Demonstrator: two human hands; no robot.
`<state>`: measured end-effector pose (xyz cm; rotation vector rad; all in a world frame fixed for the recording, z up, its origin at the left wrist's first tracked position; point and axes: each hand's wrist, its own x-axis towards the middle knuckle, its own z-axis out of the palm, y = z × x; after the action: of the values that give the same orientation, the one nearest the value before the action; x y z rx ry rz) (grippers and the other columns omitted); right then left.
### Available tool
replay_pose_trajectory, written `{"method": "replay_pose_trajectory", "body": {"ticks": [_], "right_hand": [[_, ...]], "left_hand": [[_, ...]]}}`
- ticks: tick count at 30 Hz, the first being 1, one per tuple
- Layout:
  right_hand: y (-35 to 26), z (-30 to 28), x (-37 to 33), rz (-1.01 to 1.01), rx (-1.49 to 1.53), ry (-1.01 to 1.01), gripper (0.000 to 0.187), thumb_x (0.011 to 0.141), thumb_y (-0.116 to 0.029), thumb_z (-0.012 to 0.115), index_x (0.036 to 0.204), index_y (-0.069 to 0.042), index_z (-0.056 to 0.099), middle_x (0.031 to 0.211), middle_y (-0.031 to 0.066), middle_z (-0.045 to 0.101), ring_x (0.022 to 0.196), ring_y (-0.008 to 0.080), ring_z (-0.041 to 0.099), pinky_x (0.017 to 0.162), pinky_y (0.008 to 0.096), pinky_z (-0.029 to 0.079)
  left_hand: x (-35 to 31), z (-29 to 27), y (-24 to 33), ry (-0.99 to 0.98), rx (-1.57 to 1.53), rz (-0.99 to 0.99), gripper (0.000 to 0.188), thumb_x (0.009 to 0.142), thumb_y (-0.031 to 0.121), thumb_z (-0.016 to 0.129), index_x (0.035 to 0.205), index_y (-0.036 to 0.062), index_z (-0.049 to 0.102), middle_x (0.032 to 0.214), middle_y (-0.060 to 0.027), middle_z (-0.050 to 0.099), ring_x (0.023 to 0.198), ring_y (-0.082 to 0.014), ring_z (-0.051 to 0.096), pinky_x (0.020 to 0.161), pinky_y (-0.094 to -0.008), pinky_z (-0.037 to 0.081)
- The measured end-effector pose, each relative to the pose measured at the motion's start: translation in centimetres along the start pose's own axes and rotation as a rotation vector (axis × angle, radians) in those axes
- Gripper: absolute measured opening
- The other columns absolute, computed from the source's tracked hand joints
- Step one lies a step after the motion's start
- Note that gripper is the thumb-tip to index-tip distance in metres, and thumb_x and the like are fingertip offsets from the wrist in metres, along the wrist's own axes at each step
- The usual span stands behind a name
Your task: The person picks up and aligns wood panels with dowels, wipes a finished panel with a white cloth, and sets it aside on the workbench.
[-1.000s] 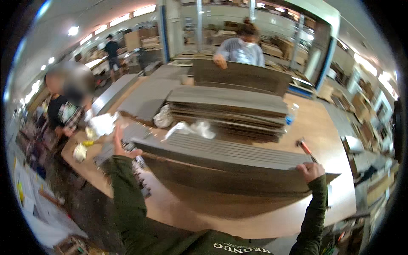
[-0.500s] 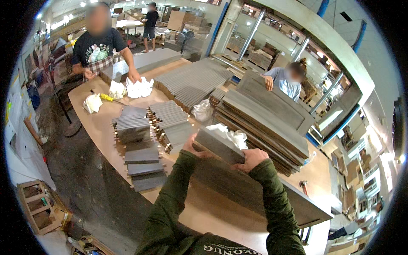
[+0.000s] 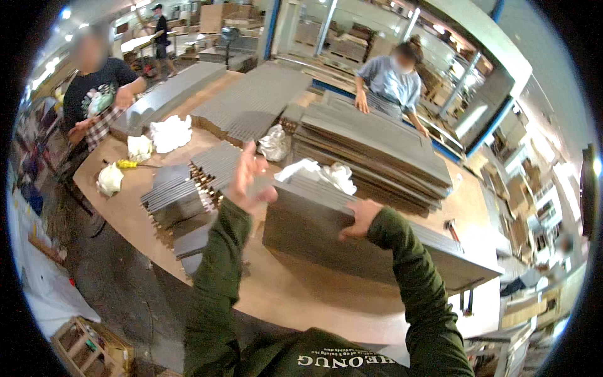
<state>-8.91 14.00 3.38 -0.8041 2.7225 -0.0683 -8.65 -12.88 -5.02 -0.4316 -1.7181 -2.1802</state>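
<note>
Now the left hand (image 3: 246,181) has let go, fingers spread; the right hand (image 3: 365,217) clasps the grey panel (image 3: 303,227).

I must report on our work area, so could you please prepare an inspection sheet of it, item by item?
Surface: light-brown tabletop, loaded mostly toward its far and left sides.
Job's things: grey panels standing on edge; behind them, a stack of flat panels.
Clutter: crumpled white bundle, yellow-handled tool, red-handled tool.
Hands: left hand raised, fingers open, by the standing panels' left end, contact unclear; right hand on their top edge, firmness of grip unclear.
Cables: nothing seen on the tabletop.
Surroundings: one co-worker at the left, another across the table.
</note>
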Motion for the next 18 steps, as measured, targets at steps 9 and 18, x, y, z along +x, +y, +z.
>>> {"method": "replay_pose_trajectory", "body": {"ticks": [9, 18], "right_hand": [[-1.4, -0.1, -0.6, 0.278, -0.092, 0.01, 0.042, 0.064, -0.038, 0.067, 0.084, -0.001, 0.063, 0.078, 0.0166, 0.063, 0.075, 0.0301, 0.062, 0.07, 0.038, 0.051], [-2.2, 0.1, -1.2, 0.279, 0.008, 0.084, 0.033, 0.066, -0.034, 0.067, 0.082, -0.006, 0.066, 0.08, 0.0145, 0.064, 0.078, 0.0284, 0.062, 0.071, 0.0383, 0.05]], "left_hand": [[10.0, 7.3, 11.4, -0.241, 0.685, 0.461, 0.076, 0.077, 0.056, 0.053, 0.128, 0.0021, 0.036, 0.111, -0.0208, 0.054, 0.103, -0.0263, 0.054, 0.087, -0.0407, 0.043], [8.0, 11.4, 5.6, -0.569, 0.575, 0.073, 0.087, 0.072, 0.075, 0.038, 0.127, 0.0071, 0.039, 0.095, -0.0198, 0.061, 0.09, -0.0272, 0.06, 0.081, -0.0374, 0.046]]}}
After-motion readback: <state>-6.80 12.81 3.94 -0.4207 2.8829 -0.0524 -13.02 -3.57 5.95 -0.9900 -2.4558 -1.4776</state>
